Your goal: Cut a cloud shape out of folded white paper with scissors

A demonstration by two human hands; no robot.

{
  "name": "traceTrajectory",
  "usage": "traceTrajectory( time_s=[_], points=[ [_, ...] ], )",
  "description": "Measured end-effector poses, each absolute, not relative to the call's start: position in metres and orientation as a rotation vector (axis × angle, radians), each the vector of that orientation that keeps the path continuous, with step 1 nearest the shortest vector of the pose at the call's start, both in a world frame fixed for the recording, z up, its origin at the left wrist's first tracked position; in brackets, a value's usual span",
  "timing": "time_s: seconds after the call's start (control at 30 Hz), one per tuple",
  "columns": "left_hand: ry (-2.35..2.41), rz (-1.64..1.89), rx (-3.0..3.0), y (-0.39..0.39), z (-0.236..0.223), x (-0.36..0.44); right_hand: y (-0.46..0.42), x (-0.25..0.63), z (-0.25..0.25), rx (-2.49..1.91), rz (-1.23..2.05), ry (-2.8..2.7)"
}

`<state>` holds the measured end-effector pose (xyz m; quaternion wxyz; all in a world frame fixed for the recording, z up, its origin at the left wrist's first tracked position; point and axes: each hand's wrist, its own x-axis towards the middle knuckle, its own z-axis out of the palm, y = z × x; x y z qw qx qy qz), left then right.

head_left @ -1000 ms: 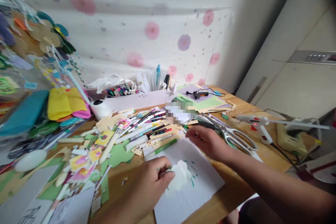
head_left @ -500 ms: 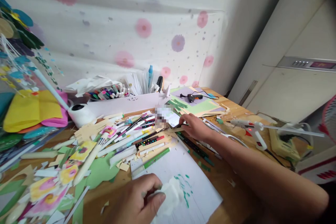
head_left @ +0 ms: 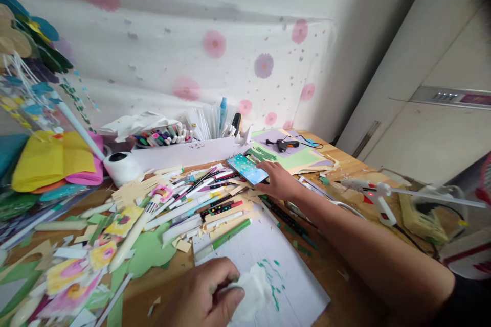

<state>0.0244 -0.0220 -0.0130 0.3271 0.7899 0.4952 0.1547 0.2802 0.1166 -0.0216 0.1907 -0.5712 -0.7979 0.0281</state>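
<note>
My right hand [head_left: 279,180] reaches out across the wooden table [head_left: 351,163] and rests on a lit phone [head_left: 247,168] lying on the pile of pens and paper strips; its fingers lie on the phone's near edge. My left hand [head_left: 205,294] is near the front edge, fingers closed on a crumpled white tissue [head_left: 253,291] pressed onto a white sheet [head_left: 264,258] smeared with green paint. A green marker [head_left: 230,232] lies at the sheet's top edge.
Markers, paper scraps and painted cut-outs [head_left: 103,245] litter the left half. A white box of pens [head_left: 184,150] stands at the back. Two glue guns lie at the right [head_left: 378,194] and the back [head_left: 286,144]. Yellow and pink felt [head_left: 53,161] is stacked at the left.
My right hand moved away from the scissors, forward to the phone, and now touches it. My left hand stayed on the tissue. The view shifted slightly right.
</note>
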Motion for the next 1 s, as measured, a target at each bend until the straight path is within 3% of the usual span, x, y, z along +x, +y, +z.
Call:
traceTrajectory(
  time_s=[0.47, 1.0],
  points=[
    [1.25, 0.466, 2.095, -0.019, -0.02, 0.023, 0.087, 0.263, -0.026, -1.757, -0.088, -2.129],
    [1.201, 0.456, 2.098, -0.018, -0.024, 0.021, 0.064, 0.291, -0.012, -1.554, 0.04, -2.115]
  ],
)
